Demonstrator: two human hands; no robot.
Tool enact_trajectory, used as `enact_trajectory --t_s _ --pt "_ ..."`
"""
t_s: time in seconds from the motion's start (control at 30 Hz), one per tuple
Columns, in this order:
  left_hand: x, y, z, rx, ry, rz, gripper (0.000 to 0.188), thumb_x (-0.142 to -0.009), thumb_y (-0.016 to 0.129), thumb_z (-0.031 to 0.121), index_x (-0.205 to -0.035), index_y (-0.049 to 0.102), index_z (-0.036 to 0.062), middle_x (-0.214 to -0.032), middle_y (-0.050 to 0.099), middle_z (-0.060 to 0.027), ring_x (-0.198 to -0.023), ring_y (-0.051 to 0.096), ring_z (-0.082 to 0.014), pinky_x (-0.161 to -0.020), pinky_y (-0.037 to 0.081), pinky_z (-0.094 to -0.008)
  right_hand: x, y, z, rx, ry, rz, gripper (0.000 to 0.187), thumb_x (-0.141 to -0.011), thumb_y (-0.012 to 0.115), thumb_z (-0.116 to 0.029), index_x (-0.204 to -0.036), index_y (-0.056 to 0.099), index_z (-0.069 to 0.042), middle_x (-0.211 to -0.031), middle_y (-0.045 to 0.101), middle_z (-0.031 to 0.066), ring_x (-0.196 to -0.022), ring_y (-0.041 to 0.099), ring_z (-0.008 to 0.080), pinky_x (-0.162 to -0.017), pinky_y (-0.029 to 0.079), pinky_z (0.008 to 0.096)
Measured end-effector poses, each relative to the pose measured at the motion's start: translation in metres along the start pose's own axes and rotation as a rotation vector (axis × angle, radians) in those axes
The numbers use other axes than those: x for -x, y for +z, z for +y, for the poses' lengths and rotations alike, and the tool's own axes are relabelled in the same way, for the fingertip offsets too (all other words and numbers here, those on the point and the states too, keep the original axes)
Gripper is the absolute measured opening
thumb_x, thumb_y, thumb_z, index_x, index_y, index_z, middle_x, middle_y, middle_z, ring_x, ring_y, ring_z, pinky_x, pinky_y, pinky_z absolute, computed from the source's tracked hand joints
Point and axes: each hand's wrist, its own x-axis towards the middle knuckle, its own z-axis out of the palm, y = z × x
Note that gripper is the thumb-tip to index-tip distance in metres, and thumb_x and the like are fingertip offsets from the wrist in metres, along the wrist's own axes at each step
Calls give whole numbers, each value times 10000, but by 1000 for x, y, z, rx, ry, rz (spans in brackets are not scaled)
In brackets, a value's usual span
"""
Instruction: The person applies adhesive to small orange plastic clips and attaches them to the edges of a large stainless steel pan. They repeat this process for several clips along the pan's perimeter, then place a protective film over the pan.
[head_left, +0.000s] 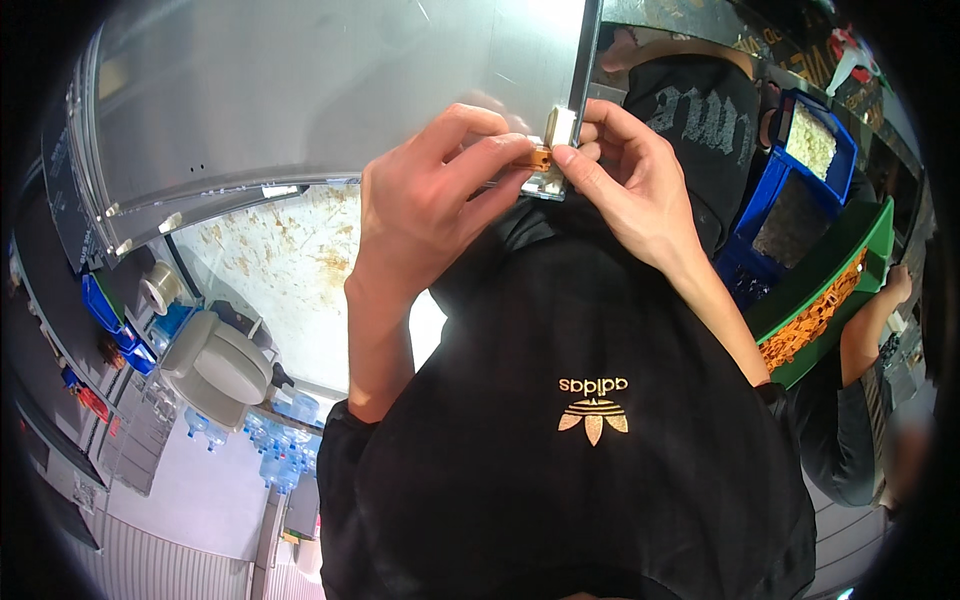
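Observation:
At the near right corner of a large grey metal panel [330, 80], both hands meet over small parts. My left hand [425, 195] is closed, its thumb and fingertips pinching a small orange plastic piece [541, 159]. Beside it, my right hand [640, 185] has its thumb and curled fingers closed around a cream-coloured block [561, 126] that stands against the panel's edge. Just below the orange piece sits a shiny, clear or metallic fitting [544, 187]. The fingers partly cover these parts, so how they join cannot be made out.
On the right stand blue bins [775, 205], one with pale pieces, and a green bin [875, 240] of orange pieces [815, 315]. Co-workers are close by on that side, one in a dark printed shirt [690, 120]. A grey chair [215, 370] and water bottles [285, 440] are at left.

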Motion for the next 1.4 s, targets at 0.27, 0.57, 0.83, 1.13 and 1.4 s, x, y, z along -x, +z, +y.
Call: enact_trajectory --t_s 0.27,0.57,0.83,1.13,1.4 --pt "-1 -1 0 -16 -5 -1 258 -769 854 41 -1002 754 90 -972 685 -20 -758 729 -151 -635 577 -278 0 0 -1 34 -14 3 377 -937 740 -147 -1239 645 58 -920 684 5 -798 623 46 -742 514 212" --pt "-2 -5 0 -31 -11 -21 257 -761 862 53 -992 756 94 -965 691 -19 -761 726 -150 -643 579 -276 -1 -2 -4 32 17 22 357 -992 703 -230 -1221 664 41 -928 710 10 -829 623 50 -778 513 228" --pt "-2 -6 -1 -25 -8 -36 256 -763 862 60 -994 758 94 -971 690 -14 -766 729 -149 -652 587 -273 -1 -4 -6 35 49 10 335 -1003 690 -237 -1204 675 31 -944 725 16 -858 630 53 -812 516 231" --pt "-4 -5 -1 -26 -18 -74 236 -786 851 57 -1000 757 93 -989 687 -15 -802 748 -152 -678 604 -270 -1 -4 -8 37 30 4 301 -989 699 -192 -1185 676 36 -937 722 17 -842 637 57 -805 522 233" --pt "-7 -7 0 -11 -46 -104 241 -792 850 68 -1012 755 98 -997 683 -12 -796 748 -147 -667 595 -270 -2 -3 -3 47 17 -3 304 -952 730 -152 -1178 667 40 -886 686 0 -813 628 53 -769 519 226"
